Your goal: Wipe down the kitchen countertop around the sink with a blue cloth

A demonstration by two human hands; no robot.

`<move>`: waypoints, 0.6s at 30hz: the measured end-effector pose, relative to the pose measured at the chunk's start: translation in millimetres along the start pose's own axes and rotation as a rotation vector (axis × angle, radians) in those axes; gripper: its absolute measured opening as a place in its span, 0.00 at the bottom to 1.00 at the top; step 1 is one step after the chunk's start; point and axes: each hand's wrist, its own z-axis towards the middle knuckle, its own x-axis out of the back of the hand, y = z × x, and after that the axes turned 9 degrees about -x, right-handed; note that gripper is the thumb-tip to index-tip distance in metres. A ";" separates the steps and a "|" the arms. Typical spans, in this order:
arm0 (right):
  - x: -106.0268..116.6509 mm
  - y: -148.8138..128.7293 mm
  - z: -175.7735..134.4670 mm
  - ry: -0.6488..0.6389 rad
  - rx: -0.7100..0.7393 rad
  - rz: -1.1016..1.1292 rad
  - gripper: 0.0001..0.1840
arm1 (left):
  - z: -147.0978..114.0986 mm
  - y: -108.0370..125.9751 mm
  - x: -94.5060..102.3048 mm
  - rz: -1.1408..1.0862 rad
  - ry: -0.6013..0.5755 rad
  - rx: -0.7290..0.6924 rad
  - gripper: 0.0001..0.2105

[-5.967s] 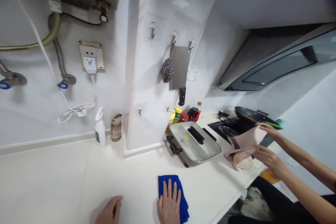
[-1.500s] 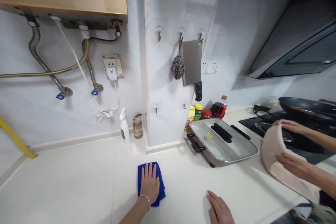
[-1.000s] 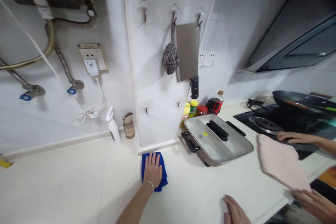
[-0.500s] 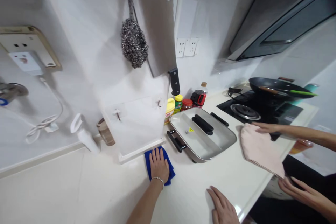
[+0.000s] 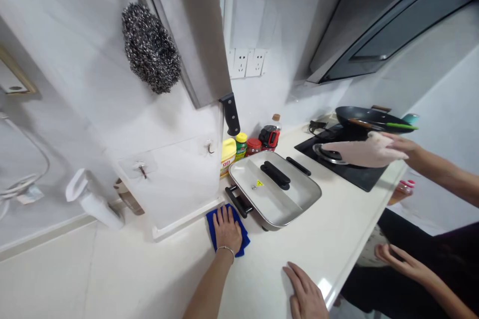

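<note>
My left hand [image 5: 228, 232] lies flat, fingers spread, on a folded blue cloth [image 5: 211, 224] at the foot of the white wall panel. Its palm covers much of the cloth. At the bottom of the view, my right hand [image 5: 307, 291] rests on the white counter [image 5: 254, 279] with its fingers stretched out and nothing in them. Beyond both hands stands a square electric pan [image 5: 277, 222] with black side handles. A black bar-shaped handle [image 5: 276, 174] shows on its pale top. The pan's left side handle [image 5: 238, 202] is close to the blue cloth.
On the right, another person's hand [image 5: 404, 144] holds a pale pink cloth [image 5: 359, 153] over the black cooktop [image 5: 359, 177]. A wok [image 5: 366, 117] stands behind. Bottles and jars [image 5: 253, 147] line the wall. A cleaver [image 5: 202, 35] and steel scourer [image 5: 151, 50] hang above.
The view has swung right and closer to the wall. The co-worker's pink cloth has moved from the counter up over the cooktop. My hands keep nearly the same places.
</note>
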 end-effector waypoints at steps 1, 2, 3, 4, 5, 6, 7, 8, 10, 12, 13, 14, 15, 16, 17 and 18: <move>-0.9 0.7 0.1 -0.003 -0.003 -0.003 0.34 | -0.2 -0.9 -0.4 -0.002 0.002 -0.004 0.29; -1.6 1.3 0.2 -0.006 -0.006 -0.004 0.34 | -0.9 -2.2 -0.4 -0.005 0.002 -0.011 0.29; -2.2 1.8 0.4 -0.009 -0.007 -0.004 0.34 | -2.0 -3.9 0.1 -0.010 0.001 -0.020 0.29; -2.8 2.3 0.6 -0.010 -0.006 -0.002 0.34 | -3.7 -5.8 1.2 -0.016 -0.003 -0.033 0.30; -3.4 2.8 0.8 -0.008 -0.005 0.002 0.35 | -5.8 -8.0 2.8 -0.023 -0.007 -0.050 0.30; -4.0 3.4 0.9 -0.005 -0.002 0.007 0.35 | -8.3 -10.5 4.8 -0.031 -0.010 -0.071 0.30; -4.9 4.2 1.0 0.001 0.002 0.013 0.35 | -11.3 -13.3 7.2 -0.038 -0.013 -0.095 0.30; -6.0 5.2 1.1 0.008 0.006 0.017 0.34 | -14.8 -16.6 9.8 -0.042 -0.012 -0.117 0.30; -8.6 7.6 1.5 0.014 0.015 0.020 0.34 | -23.3 -24.4 15.3 -0.037 -0.003 -0.148 0.29; -11.3 10.3 2.6 0.009 0.017 0.015 0.33 | -34.0 -34.2 21.4 -0.021 0.009 -0.155 0.29; -12.3 11.4 3.4 0.006 0.017 0.011 0.33 | -40.3 -39.7 24.9 -0.014 0.012 -0.152 0.28; -12.8 12.2 4.2 0.003 0.017 0.008 0.33 | -47.6 -45.6 29.0 -0.007 0.011 -0.147 0.28; -12.9 12.5 4.9 0.004 0.016 0.007 0.33 | -55.9 -51.9 33.9 -0.001 0.006 -0.141 0.28; -12.5 12.3 5.2 0.007 0.014 0.007 0.32 | -65.4 -58.5 39.6 0.006 0.000 -0.132 0.28; -11.6 11.5 5.2 0.011 0.012 0.008 0.32 | -76.1 -65.5 46.0 0.015 -0.006 -0.121 0.28; -10.4 10.3 4.8 0.013 0.013 0.012 0.31 | -88.0 -72.8 52.9 0.025 -0.013 -0.109 0.28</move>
